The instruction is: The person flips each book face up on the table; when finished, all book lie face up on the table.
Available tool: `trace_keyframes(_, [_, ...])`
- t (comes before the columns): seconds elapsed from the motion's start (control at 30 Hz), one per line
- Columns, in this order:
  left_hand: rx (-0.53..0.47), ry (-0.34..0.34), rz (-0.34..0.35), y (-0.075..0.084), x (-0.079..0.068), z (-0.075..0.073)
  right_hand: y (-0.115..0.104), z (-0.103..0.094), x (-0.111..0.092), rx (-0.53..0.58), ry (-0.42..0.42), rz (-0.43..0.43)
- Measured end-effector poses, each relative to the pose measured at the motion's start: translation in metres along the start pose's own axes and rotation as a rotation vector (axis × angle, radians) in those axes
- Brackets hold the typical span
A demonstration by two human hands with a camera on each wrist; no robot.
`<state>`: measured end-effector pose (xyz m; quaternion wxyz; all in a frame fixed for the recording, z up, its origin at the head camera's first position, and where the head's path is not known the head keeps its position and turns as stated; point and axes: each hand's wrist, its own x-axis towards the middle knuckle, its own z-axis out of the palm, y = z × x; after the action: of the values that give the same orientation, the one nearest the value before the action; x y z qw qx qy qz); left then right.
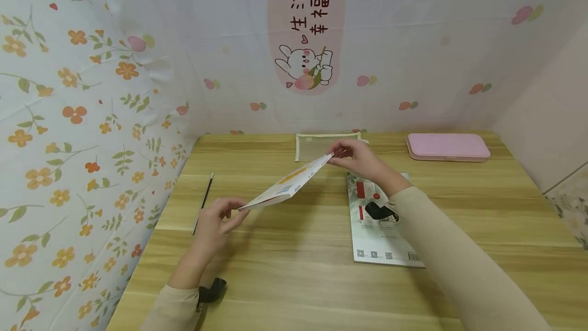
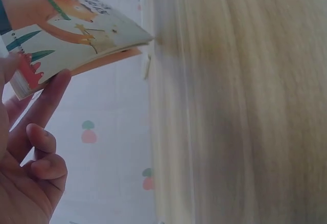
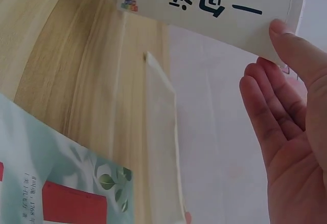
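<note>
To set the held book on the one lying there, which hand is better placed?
Probably the right hand: it grips the held book at the end nearer the lying book, and its forearm crosses over that book. The left hand grips the opposite end, farther off.

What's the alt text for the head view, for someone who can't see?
A left hand and a right hand hold a tilted paperback by opposite ends above a wood-grain table. A slim pencil lies at left, a second book at right; a translucent pouch and pink pencil case lie at the back.
</note>
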<state>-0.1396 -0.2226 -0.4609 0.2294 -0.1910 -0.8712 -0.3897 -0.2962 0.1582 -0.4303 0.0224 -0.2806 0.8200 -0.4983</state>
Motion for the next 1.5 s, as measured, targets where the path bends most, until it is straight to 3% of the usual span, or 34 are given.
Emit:
trace_keyframes(0.43, [-0.105, 0.019, -0.126, 0.006, 0.002, -0.007, -0.020, -0.007, 0.001, 0.003, 0.015, -0.009])
trace_keyframes(0.67, [-0.205, -0.015, -0.282, 0.012, 0.005, -0.011, -0.023, -0.008, 0.001, -0.026, 0.050, -0.018])
trace_keyframes(0.83, [-0.192, -0.014, -0.347, 0.013, 0.008, -0.012, -0.025, -0.008, 0.000, -0.061, 0.052, -0.029])
trace_keyframes(1.2, [-0.198, 0.068, -0.355, 0.009, 0.009, -0.011, -0.029, -0.007, 0.000, -0.069, 0.033, -0.029])
trace_keyframes(1.5, [-0.337, 0.059, -0.303, 0.006, 0.009, -0.011, -0.030, -0.006, -0.002, -0.046, 0.022, -0.018])
